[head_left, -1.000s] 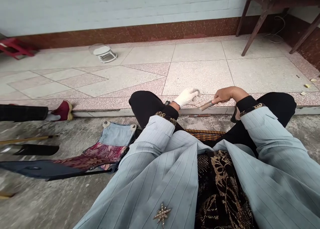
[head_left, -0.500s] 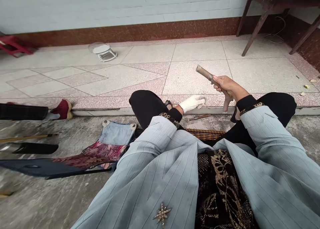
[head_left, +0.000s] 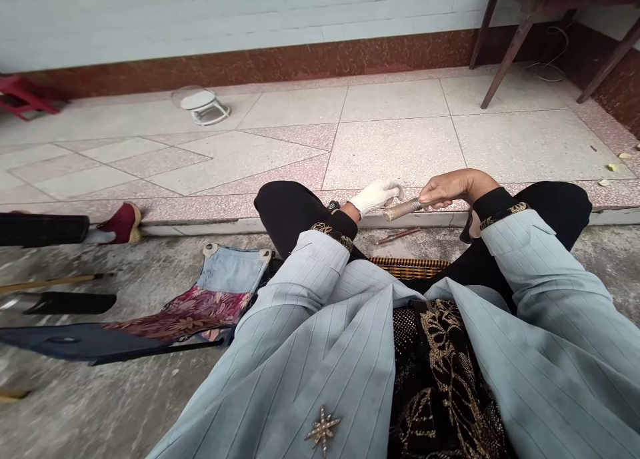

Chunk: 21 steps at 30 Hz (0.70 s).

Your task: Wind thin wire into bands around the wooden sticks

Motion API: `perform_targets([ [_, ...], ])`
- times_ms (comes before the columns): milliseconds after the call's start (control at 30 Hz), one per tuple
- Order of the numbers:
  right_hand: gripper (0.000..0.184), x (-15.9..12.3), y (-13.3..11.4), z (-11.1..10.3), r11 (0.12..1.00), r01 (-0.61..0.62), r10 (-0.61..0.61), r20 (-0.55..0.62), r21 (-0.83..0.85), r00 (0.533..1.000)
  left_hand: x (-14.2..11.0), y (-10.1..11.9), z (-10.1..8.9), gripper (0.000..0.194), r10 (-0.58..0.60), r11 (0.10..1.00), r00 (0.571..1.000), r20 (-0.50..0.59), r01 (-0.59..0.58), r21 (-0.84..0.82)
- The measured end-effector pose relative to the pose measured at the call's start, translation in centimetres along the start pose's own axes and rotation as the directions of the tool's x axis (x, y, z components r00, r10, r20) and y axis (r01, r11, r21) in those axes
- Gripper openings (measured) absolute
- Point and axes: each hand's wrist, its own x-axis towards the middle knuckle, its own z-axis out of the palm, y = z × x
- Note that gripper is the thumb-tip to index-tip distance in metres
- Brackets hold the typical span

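My left hand (head_left: 374, 197) wears a white glove and is closed, pinching something small I cannot make out on the tiled step edge between my knees. My bare right hand (head_left: 450, 187) is wrapped round a brown rod-shaped tool (head_left: 400, 210), held low and nearly level, its end touching the spot at my gloved fingers. A thin reddish stick (head_left: 398, 235) lies on the concrete just below the hands. A woven mat (head_left: 410, 268) shows between my legs.
Folded denim and floral cloth (head_left: 210, 295) lies left of my knee, with dark blades and a wooden handle (head_left: 55, 282) beyond. A red shoe (head_left: 123, 222), a white stand (head_left: 203, 105), a red stool (head_left: 20, 92) and table legs (head_left: 505, 52) sit around the tiled floor.
My right hand raised the brown tool up over the tiles, then brought it back down to my gloved left hand, which barely moved.
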Motion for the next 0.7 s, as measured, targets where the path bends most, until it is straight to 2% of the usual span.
perform_targets([
  [67,0.054,0.4,0.1,-0.1,0.982,-0.139,0.134,-0.043,-0.131,0.990,-0.1,-0.1,-0.2,0.021,0.005,1.000,1.000,0.013,-0.005,0.002],
  [133,0.050,1.0,0.1,-0.1,0.902,-0.326,0.296,-0.145,-0.283,0.944,-0.3,0.1,0.0,0.019,0.023,1.000,0.999,0.024,-0.024,0.016],
  [200,0.048,1.7,0.2,-0.2,0.783,-0.492,0.396,-0.304,-0.381,0.867,-0.5,0.4,0.5,0.018,0.056,0.998,0.998,0.036,-0.057,0.031],
  [233,0.049,2.0,0.3,-0.2,0.740,-0.550,0.405,-0.397,-0.387,0.824,-0.6,0.7,0.8,0.019,0.070,0.997,0.996,0.048,-0.071,0.023],
  [300,0.050,2.3,0.6,-0.5,0.738,-0.601,0.364,-0.570,-0.306,0.737,-1.0,1.2,1.3,0.020,0.089,0.996,0.994,0.065,-0.087,-0.037],
  [367,0.049,2.3,0.9,-0.7,0.831,-0.538,0.317,-0.676,-0.139,0.665,-1.4,1.6,1.6,0.023,0.084,0.991,0.992,0.097,-0.073,-0.116],
  [400,0.048,2.2,1.0,-0.7,0.888,-0.457,0.298,-0.699,-0.047,0.650,-1.5,1.8,1.7,0.024,0.081,0.986,0.990,0.113,-0.063,-0.157],
  [467,0.044,2.0,0.9,-0.6,0.965,-0.230,0.249,-0.715,0.126,0.653,-1.7,1.8,1.8,0.024,0.080,0.972,0.987,0.137,-0.047,-0.230],
  [567,0.039,1.9,0.2,-0.1,0.945,0.078,0.190,-0.727,0.317,0.659,-1.7,1.6,1.8,0.024,0.071,0.950,0.986,0.152,-0.020,-0.310],
  [700,0.040,1.7,-0.7,0.2,0.862,0.294,0.125,-0.735,0.413,0.666,-1.6,1.0,2.1,0.031,0.091,0.906,0.983,0.162,-0.014,-0.423],
])
